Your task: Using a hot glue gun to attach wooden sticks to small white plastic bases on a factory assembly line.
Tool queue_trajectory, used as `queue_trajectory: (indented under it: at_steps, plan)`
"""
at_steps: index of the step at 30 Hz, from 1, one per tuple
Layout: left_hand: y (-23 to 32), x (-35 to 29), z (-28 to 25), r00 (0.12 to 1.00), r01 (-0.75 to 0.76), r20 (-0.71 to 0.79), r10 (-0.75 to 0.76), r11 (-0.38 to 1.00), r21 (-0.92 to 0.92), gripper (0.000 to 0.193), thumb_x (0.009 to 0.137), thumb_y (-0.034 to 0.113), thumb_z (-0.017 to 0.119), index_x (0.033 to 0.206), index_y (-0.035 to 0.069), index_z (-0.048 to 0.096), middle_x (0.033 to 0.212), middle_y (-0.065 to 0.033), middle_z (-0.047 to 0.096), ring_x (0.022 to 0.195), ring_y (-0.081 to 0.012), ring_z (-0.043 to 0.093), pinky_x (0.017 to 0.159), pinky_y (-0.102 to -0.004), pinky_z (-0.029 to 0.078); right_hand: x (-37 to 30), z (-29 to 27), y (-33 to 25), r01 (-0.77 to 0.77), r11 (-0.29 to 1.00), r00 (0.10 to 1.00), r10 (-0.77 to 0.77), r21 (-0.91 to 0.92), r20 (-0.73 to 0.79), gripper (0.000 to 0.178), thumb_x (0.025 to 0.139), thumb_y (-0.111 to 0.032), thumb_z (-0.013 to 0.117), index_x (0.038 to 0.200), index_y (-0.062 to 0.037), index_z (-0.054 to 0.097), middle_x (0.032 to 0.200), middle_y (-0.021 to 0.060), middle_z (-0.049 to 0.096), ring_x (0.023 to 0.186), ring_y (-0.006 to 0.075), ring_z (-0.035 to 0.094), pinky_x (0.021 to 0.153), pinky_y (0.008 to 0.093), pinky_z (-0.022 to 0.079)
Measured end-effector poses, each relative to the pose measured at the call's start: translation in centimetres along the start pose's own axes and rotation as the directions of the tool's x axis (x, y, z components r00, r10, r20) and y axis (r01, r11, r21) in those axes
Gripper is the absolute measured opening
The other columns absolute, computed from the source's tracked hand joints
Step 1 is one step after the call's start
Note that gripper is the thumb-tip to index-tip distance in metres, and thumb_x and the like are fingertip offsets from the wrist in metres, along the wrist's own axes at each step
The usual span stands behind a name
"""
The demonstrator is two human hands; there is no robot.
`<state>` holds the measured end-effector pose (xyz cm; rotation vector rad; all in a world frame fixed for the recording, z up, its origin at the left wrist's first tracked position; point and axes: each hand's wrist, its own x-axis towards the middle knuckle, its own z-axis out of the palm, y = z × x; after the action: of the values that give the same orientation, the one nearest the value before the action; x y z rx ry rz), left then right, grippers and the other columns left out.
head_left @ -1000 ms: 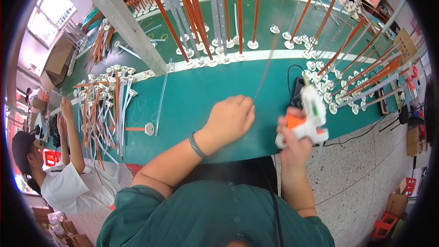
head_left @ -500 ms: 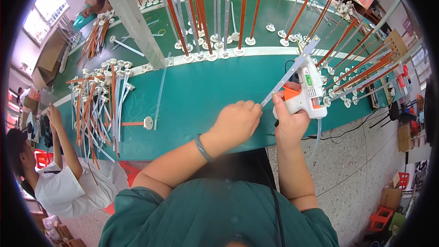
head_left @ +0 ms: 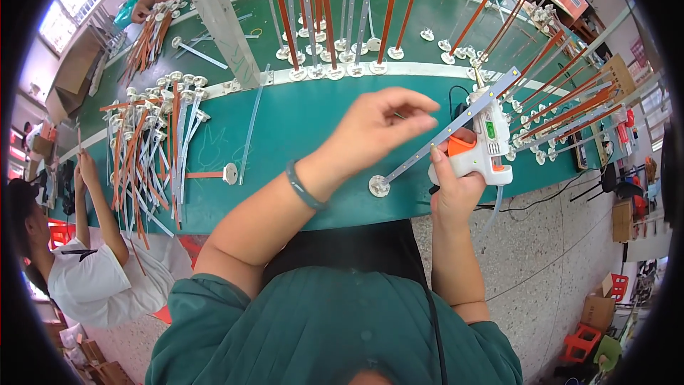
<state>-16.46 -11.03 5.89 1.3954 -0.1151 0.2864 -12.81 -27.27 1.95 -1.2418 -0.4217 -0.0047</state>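
Observation:
My right hand (head_left: 457, 189) grips a white and orange hot glue gun (head_left: 493, 132), its nozzle pointing away toward the table's far side. The right thumb also presses on a slim LED strip (head_left: 456, 125), which slants across the gun. At the strip's lower end is a round white base (head_left: 379, 185), just over or on the green table; which one I cannot tell. My left hand (head_left: 377, 125) is open above the strip, thumb and fingers apart and holding nothing.
A pile of brown and white strips with round bases (head_left: 153, 150) lies at left. Upright strips (head_left: 331, 21) stand along the table's far edge, with more (head_left: 563, 114) at right. A white post (head_left: 214, 21) rises at the back left. A co-worker (head_left: 114, 264) sits at left.
My left hand has let go of the LED strip's lower end and lifted away, opening its fingers. The round base now shows. The right hand still grips the glue gun, nearly in place.

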Motion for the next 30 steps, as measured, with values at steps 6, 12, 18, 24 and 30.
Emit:
queue_trajectory:
  at_steps: [6,12,18,24,30]
  plan:
    - [0.4,0.2,-0.7,0.988,-0.130,-0.086,0.125,0.990,-0.054,0.015,0.091,0.010,0.063,0.102,0.000,0.065,0.092,-0.0046,0.066,0.083,-0.0116,0.062,0.079,-0.0264,0.049,0.2,-0.2,0.2,0.054,0.999,0.999,-0.054,-0.002,0.003,0.043,0.077,0.007,0.070,0.116,0.0034,0.052,0.100,0.0067,0.059,0.090,0.0135,0.058,0.081,0.0282,0.048]
    - [0.0,-1.8,-7.9,0.855,-0.125,-0.508,0.109,0.992,0.001,0.015,0.093,0.010,0.060,0.105,0.001,0.063,0.091,-0.0038,0.065,0.085,-0.0126,0.061,0.077,-0.0255,0.048,4.3,0.0,-1.0,0.109,0.994,0.992,-0.110,-0.024,-0.056,0.043,0.077,0.007,0.070,0.116,0.0023,0.051,0.094,0.0080,0.061,0.083,0.0129,0.059,0.077,0.0270,0.049]
    - [1.9,0.9,-2.8,0.929,-0.220,-0.245,0.276,0.947,0.233,0.037,0.082,0.000,0.069,0.116,0.002,0.055,0.098,-0.0054,0.065,0.090,-0.0103,0.060,0.076,-0.0234,0.048,6.3,2.1,-0.5,0.159,0.986,0.987,-0.159,-0.055,0.002,0.044,0.077,0.005,0.072,0.115,0.0004,0.051,0.096,0.0087,0.062,0.085,0.0131,0.061,0.077,0.0262,0.050]
    - [2.9,4.8,-0.4,0.993,-0.114,0.010,0.120,0.907,0.404,0.050,0.078,-0.001,0.071,0.121,0.004,0.047,0.094,-0.0067,0.066,0.080,-0.0086,0.061,0.067,-0.0221,0.047,6.0,1.6,1.9,0.145,0.989,0.989,-0.145,-0.001,-0.002,0.044,0.078,0.007,0.070,0.117,0.0019,0.050,0.102,0.0091,0.060,0.091,0.0144,0.061,0.081,0.0273,0.050]
    - [0.3,6.3,-0.4,0.994,-0.106,0.064,0.088,0.924,0.367,0.049,0.077,-0.005,0.069,0.120,0.004,0.047,0.084,-0.0036,0.064,0.074,-0.0072,0.060,0.065,-0.0205,0.046,6.3,1.6,3.8,0.153,0.986,0.988,-0.151,0.063,-0.046,0.041,0.078,0.009,0.068,0.115,0.0021,0.049,0.102,0.0097,0.060,0.090,0.0153,0.061,0.081,0.0282,0.051]
